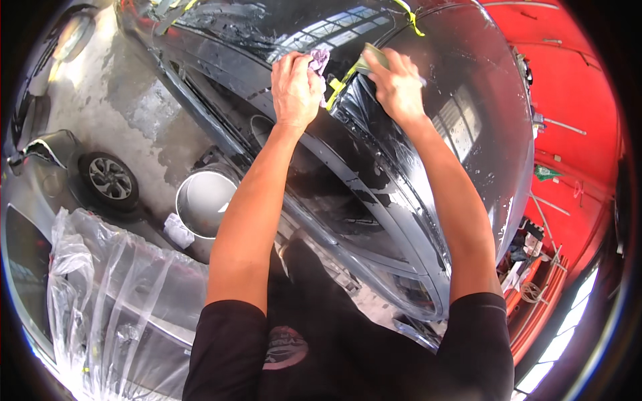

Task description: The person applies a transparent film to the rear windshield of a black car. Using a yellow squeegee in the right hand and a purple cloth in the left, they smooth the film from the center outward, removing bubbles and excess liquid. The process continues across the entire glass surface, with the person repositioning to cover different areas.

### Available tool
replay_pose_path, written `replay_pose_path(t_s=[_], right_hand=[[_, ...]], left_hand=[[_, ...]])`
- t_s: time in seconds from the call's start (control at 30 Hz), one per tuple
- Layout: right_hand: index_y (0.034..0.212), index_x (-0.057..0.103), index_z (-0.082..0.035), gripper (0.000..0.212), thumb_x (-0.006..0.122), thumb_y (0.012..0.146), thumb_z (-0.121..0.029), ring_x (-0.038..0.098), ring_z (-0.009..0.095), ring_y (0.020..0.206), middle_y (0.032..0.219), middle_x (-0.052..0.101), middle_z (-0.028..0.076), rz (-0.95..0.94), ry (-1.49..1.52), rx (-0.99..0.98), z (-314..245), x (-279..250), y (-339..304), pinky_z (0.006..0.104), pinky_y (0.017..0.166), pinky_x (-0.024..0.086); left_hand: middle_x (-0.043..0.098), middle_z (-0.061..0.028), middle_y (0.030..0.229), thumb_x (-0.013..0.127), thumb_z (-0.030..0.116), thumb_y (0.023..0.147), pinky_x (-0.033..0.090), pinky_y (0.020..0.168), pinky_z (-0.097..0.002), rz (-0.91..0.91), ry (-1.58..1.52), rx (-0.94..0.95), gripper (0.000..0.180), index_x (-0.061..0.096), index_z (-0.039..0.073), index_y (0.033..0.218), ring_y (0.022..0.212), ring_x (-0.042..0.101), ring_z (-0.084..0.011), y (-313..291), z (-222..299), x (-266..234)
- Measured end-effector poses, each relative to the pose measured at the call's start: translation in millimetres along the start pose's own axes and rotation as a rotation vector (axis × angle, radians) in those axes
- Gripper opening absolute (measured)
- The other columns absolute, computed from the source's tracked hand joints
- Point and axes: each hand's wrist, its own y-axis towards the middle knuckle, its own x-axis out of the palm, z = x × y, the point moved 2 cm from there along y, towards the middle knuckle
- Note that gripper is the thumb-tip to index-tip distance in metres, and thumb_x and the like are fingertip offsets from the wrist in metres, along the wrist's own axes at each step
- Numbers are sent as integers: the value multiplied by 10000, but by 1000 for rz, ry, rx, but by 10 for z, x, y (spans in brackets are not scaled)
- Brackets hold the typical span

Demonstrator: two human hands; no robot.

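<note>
My left hand (294, 90) is closed around a crumpled pale purple cloth (319, 61), which sticks out past the thumb side. It rests at the edge of the dark car's (468, 73) wet-looking roof, above the side windows. My right hand (399, 87) grips a flat olive-grey pad (366, 60) with its fingers bent over it, down against the car. Between the two hands runs a strip of yellow tape (336, 92). Beside it, shiny black plastic film (361, 107) covers part of the body. The pad's underside is hidden.
A white bucket (207, 204) stands on the floor at the left, with a crumpled white cloth (178, 230) beside it. Another car under clear plastic sheeting (114, 294) is close behind. Along the right, a red wall (568, 87) has rods and clutter at its foot.
</note>
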Motion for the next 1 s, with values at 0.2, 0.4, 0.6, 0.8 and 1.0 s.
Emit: replay_pose_path(t_s=[0.2, 0.4, 0.6, 0.8, 1.0], right_hand=[[1428, 749, -154, 642, 848, 804, -42, 665, 389, 1097, 1354, 660, 214, -61, 98, 48, 128, -553, -1261, 490, 937, 556], [1407, 740, -142, 574, 822, 842, -84, 636, 371, 1126, 1359, 652, 177, -37, 82, 1, 37, -372, -641, 511, 940, 509], [1488, 679, -154, 622, 820, 884, -109, 618, 392, 1134, 1355, 634, 191, -86, 103, -8, -109, -295, -435, 501, 952, 516], [1463, 700, -155, 581, 810, 893, -150, 623, 357, 1110, 1332, 638, 178, -88, 13, -45, 98, -232, -403, 509, 909, 509], [1489, 654, -119, 533, 766, 969, -156, 624, 392, 1071, 1290, 632, 181, -82, -84, 110, 55, 8, 22, 523, 900, 529]], left_hand=[[686, -162, 1214, 695, 29, 892, 517, 1020, -517, 32, 36, -14, 270, 727, 20, 1160, 1142, 630, -407, 12, -158, -113], [686, -159, 1219, 693, 28, 895, 517, 1030, -511, 27, 28, -14, 272, 731, 27, 1164, 1154, 632, -398, 1, -77, -50], [688, -160, 1223, 683, 37, 903, 519, 1047, -504, -3, 53, -58, 266, 729, 26, 1164, 1162, 634, -396, 36, -117, -113], [685, -156, 1236, 691, 58, 909, 517, 1048, -499, 19, 17, -81, 256, 737, 27, 1159, 1176, 630, -389, 22, -93, -61], [688, -158, 1234, 691, 56, 909, 513, 1055, -503, 11, 37, -78, 258, 736, 15, 1160, 1178, 630, -392, 14, -55, -73]])
